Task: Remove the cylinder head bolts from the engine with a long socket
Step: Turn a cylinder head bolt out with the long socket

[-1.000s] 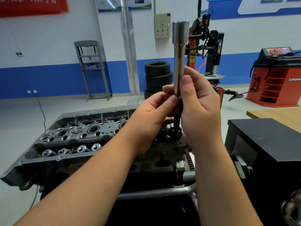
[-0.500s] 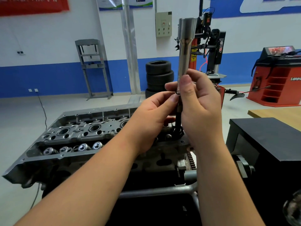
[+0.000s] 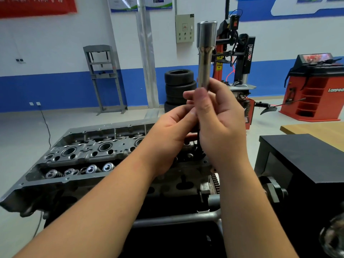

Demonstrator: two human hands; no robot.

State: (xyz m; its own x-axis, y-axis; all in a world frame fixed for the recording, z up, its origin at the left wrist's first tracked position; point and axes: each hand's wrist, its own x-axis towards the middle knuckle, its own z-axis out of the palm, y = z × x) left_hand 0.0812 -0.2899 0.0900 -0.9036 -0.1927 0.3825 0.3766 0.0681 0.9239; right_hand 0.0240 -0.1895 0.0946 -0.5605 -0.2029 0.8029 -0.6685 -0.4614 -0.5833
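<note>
The long socket point(image 3: 205, 53) is polished silver steel with a darker band low down. The cylinder head point(image 3: 83, 151) is dull grey with shiny silver valve springs. On the right, a black cabinet point(image 3: 307, 157); far right, a red-orange machine point(image 3: 314, 90); the far wall point(image 3: 55, 53) is white over blue.
</note>
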